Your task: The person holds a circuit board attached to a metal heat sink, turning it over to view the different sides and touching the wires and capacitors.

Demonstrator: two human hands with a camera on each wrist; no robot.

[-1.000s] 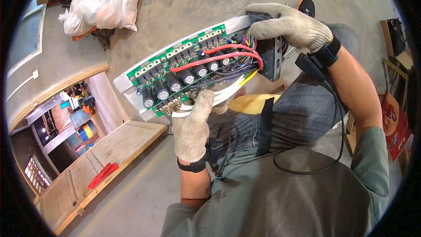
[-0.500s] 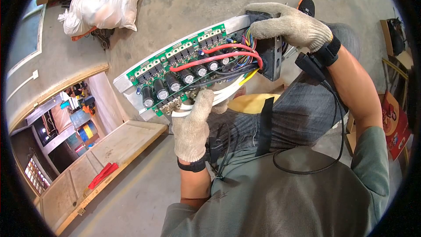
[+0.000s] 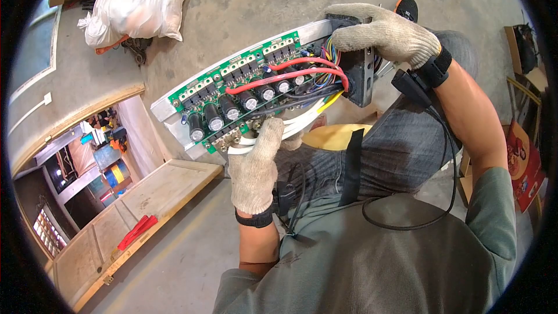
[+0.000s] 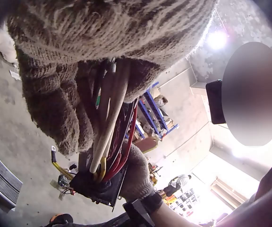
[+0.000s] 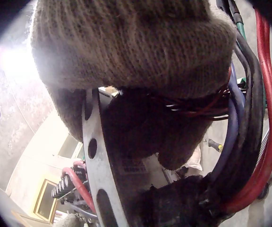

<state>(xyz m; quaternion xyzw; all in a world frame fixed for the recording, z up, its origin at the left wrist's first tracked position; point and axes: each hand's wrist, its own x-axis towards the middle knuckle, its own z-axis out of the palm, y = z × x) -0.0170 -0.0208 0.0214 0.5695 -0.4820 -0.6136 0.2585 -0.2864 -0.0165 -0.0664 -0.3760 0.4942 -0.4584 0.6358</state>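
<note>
While unmoved since earlier, left grip [image 3: 256, 170] clamped on white cables [image 3: 300, 123], right grip [image 3: 390, 35] on bracket [image 3: 364, 84].

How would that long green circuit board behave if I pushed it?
The long green circuit board would probably shift rigidly, as it lies along a silver metal bar. Its exposed black cylindrical capacitors suggest fragility under knocks. The thick red cables arching over it would likely flex springily.

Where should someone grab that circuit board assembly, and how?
Probably by the bare metal end, coming in end-on from the left, opposite the black end plate that the right hand holds. There it projects past the green board, clear of the red cables; pinch its edges, avoiding the capacitors.
</note>
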